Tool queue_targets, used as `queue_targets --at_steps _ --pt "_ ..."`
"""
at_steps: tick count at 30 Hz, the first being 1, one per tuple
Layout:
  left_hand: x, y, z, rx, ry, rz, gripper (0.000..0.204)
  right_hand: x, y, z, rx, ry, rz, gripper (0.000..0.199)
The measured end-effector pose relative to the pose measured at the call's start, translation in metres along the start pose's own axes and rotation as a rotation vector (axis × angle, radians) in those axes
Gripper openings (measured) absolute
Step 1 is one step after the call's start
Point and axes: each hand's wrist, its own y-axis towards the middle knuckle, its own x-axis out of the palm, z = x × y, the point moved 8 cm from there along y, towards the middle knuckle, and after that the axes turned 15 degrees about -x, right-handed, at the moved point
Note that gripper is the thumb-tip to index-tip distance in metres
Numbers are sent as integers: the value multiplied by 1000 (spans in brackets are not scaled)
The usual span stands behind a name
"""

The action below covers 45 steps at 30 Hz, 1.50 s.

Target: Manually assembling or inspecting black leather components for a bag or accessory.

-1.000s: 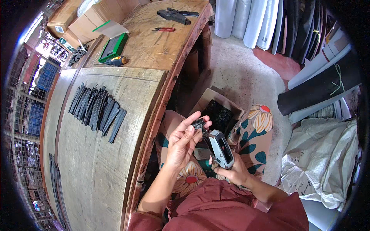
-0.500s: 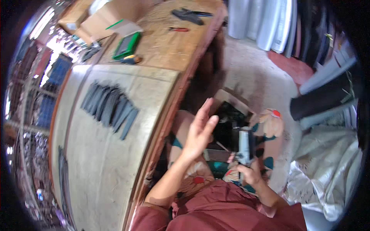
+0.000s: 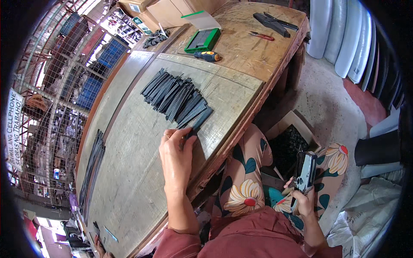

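My left hand (image 3: 175, 150) is over the table, thumb and fingers closed on the near end of a short dark grey strip (image 3: 202, 118). That strip lies at the right end of a pile of similar black and grey strips (image 3: 174, 94), some with a woven texture. Above my lap, my right hand (image 3: 304, 201) grips a silver-and-black hand stapler (image 3: 306, 171), its nose pointing away from me. Part of the right fingers is hidden behind the tool.
An open carton (image 3: 279, 125) holding black pieces stands by my knees. Long dark strips (image 3: 91, 172) lie along the table's left side. A screwdriver (image 3: 207, 56), green case (image 3: 203, 41), red-handled pliers (image 3: 261, 36) and cardboard boxes (image 3: 172, 13) are farther back. Another person's hand (image 3: 99, 247) shows lower left.
My left hand has moved left from above my lap to the table and taken hold of a strip. The right hand still holds the stapler. The view has turned toward the left.
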Motion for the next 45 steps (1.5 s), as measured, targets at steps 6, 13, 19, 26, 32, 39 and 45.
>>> queue_targets --at_steps 6,13,19,26,32,39,45 --pt "4 -4 7 1 -74 -80 16 12 0 2 8 1 -32 32" --pt "-7 -8 10 15 -201 34 9 17 6 -11 -78 -26 -48 28" --pt "81 -86 28 -388 -1032 -1004 16 32 32 -48 -249 -79 -51 19" --pt "137 -157 16 -605 -955 -1319 19 38 43 -80 -469 -74 98 20" --pt "145 -169 19 -553 -885 -1369 15 27 38 -75 -396 -141 200 19" --pt "127 -155 48 -12 -742 -1227 11 20 41 -68 -341 -213 236 18" --pt "82 -159 88 736 -701 -884 10 21 29 -45 -210 -138 93 17"
